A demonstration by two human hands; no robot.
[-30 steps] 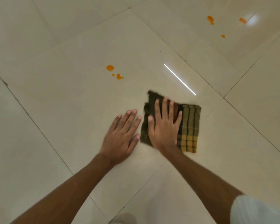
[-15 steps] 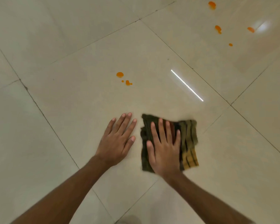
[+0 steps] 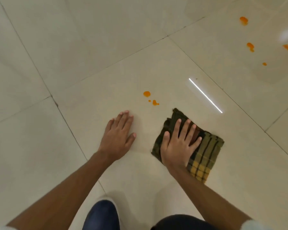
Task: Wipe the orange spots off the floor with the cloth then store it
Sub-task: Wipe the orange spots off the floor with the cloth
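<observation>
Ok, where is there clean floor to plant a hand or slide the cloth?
Bare tile lies left of the left hand and right of the checked cloth under the right hand. The gap between the hands is clean too. Crowded: the near orange spots just ahead of that gap, and the far orange spots at upper right.

Glossy cream tile floor (image 3: pixel 73 67): folded plaid cloth (image 3: pixel 204 156), orange spots (image 3: pixel 147 93) nearby, more far right.
</observation>
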